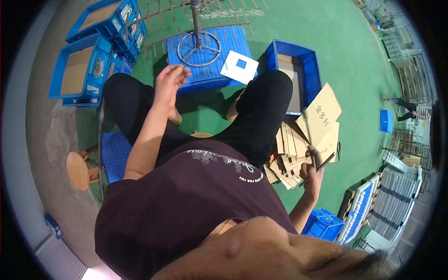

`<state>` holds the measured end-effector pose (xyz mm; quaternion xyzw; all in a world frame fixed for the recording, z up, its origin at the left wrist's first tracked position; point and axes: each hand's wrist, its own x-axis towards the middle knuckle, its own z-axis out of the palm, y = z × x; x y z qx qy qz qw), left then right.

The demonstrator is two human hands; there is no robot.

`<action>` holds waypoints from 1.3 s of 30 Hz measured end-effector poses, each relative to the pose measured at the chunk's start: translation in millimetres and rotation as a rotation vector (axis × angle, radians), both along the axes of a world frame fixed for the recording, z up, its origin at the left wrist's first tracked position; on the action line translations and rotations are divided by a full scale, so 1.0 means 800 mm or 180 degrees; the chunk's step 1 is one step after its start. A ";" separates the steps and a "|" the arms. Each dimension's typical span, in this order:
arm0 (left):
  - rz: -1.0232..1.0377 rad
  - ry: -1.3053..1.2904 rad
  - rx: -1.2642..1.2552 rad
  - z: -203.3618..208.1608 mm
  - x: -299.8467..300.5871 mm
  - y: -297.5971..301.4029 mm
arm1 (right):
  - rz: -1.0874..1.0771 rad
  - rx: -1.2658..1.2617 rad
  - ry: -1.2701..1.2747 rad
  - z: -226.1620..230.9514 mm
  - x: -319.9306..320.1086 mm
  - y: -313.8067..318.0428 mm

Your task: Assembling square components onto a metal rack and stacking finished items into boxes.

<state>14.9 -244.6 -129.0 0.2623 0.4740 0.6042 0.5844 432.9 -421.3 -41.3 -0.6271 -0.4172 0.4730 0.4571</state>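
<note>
My left hand (171, 85) is raised above my left knee, its fingers loosely bent, and nothing shows in it. Just beyond it is a blue slatted platform (233, 42). On the platform stand a grey metal pole with a round ring base (198, 49) and a white square plate (233, 72) with a square cutout. Off to my right side, my right hand (311, 170) is closed around a thin dark pen-like stick (313, 158). A cardboard sheet (322, 114) with dark handwriting lies just past that hand, on a messy pile of cardboard pieces (289, 144).
A deep blue crate (310, 70) stands right of my knees. Stacked blue bins (57, 74) holding cardboard are at the far left, near a round wooden stool (78, 171). Metal racks (186, 9) lie beyond the platform. Another blue crate (323, 224) sits at the lower right.
</note>
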 end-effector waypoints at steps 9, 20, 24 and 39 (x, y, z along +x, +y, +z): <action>-0.1255 -0.0923 -0.0292 0.038 0.097 0.042 | 0.1718 0.1101 0.0404 -0.004 -0.189 0.129; -0.0877 -0.0924 -0.0140 -0.028 0.074 0.176 | 0.1464 0.1314 0.1915 -0.125 -0.295 0.227; -0.0709 -0.0583 0.0118 -0.014 0.083 0.178 | 0.1548 0.1281 0.2334 -0.132 -0.285 0.249; -0.0786 -0.0097 0.0164 -0.012 0.044 0.176 | 0.1969 0.0911 0.2210 -0.156 -0.326 0.243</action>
